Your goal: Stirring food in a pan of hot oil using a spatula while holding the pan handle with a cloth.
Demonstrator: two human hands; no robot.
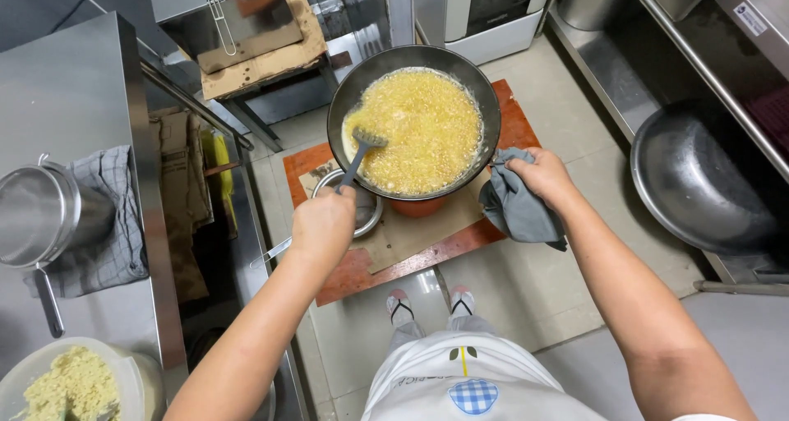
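Note:
A big dark wok (345, 101) full of bubbling yellow food (427, 129) sits on an orange stand on the floor. My left hand (323, 224) grips the handle of a slotted spatula (360, 151), whose head dips into the food at the wok's left side. My right hand (542, 174) holds a grey cloth (518, 211) against the wok's right rim. A small steel bowl (366, 211) lies on cardboard below the wok, partly hidden by my left hand.
A red mat (362, 269) lies under the wok. A steel counter on the left carries a strainer pot (41, 211) on a checked towel and a tub of yellow crumbs (70, 384). A large empty steel bowl (699, 183) rests at right. My sandalled feet (427, 306) stand on tiles.

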